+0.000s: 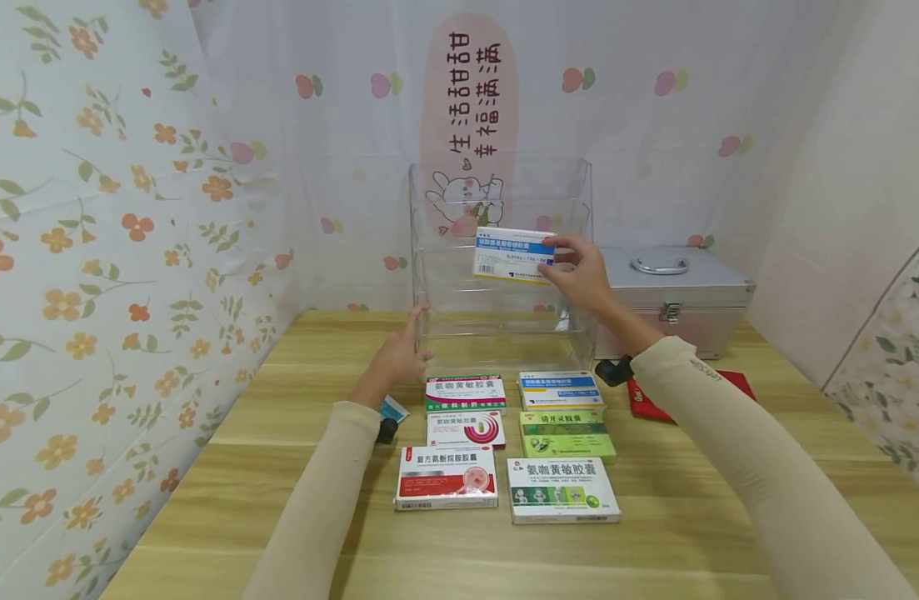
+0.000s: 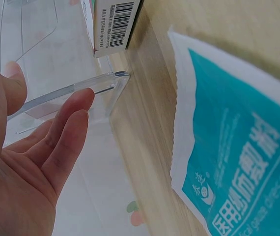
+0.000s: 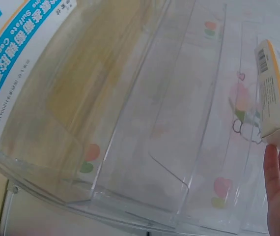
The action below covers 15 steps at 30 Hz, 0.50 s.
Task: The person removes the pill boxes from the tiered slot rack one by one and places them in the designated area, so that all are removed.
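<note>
A clear acrylic tiered shelf (image 1: 437, 275) stands at the back middle of the wooden table (image 1: 729, 500). My right hand (image 1: 562, 260) pinches a white and blue medicine box (image 1: 510, 252) by its right end and holds it at the shelf's middle tier. In the right wrist view the box (image 3: 276, 93) hangs above my fingers (image 3: 276, 189), over the shelf's steps (image 3: 145, 128). My left hand (image 1: 418, 332) rests with straight fingers (image 2: 73, 110) against the shelf's lower left front edge (image 2: 88, 86).
Several medicine boxes lie in two columns before the shelf, among them a red and white one (image 1: 446, 477) and a green one (image 1: 566, 433). A teal packet (image 2: 233, 147) lies by my left wrist. A silver case (image 1: 676, 292) and a red item (image 1: 738, 382) are at the right.
</note>
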Tool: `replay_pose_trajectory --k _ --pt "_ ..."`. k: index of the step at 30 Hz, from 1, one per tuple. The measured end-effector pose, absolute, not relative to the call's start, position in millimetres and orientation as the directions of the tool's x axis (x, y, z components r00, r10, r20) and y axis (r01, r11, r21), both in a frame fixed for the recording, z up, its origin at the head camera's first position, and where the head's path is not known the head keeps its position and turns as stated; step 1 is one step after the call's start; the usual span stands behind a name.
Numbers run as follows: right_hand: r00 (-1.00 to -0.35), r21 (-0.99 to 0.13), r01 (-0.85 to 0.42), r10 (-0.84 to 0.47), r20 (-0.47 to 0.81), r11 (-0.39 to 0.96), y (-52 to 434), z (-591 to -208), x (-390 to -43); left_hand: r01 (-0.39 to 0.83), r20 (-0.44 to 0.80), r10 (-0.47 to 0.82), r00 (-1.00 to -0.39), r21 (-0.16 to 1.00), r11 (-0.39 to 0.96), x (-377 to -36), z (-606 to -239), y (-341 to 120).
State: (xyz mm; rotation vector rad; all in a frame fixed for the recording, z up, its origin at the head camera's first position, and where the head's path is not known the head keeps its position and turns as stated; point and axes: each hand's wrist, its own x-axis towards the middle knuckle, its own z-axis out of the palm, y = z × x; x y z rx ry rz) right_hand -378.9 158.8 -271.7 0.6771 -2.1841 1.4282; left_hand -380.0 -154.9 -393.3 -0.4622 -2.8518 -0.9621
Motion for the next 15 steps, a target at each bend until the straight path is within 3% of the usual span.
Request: replay_pose_trajectory --k 10,15 --pt "-0.796 -0.726 -0.604 -0.188 0.576 0.328 167.1 -282.7 -368.5 0.330 0.200 0.263 -0.944 0.584 0.742 -380.6 -395.2 -155.6" --pt "-0.755 -0.690 -0.654 -0.224 0.616 0.308 171.1 -289.9 -362.7 0.330 0.193 0.268 -0.944 0.597 0.731 -381.2 -394.9 -156.2"
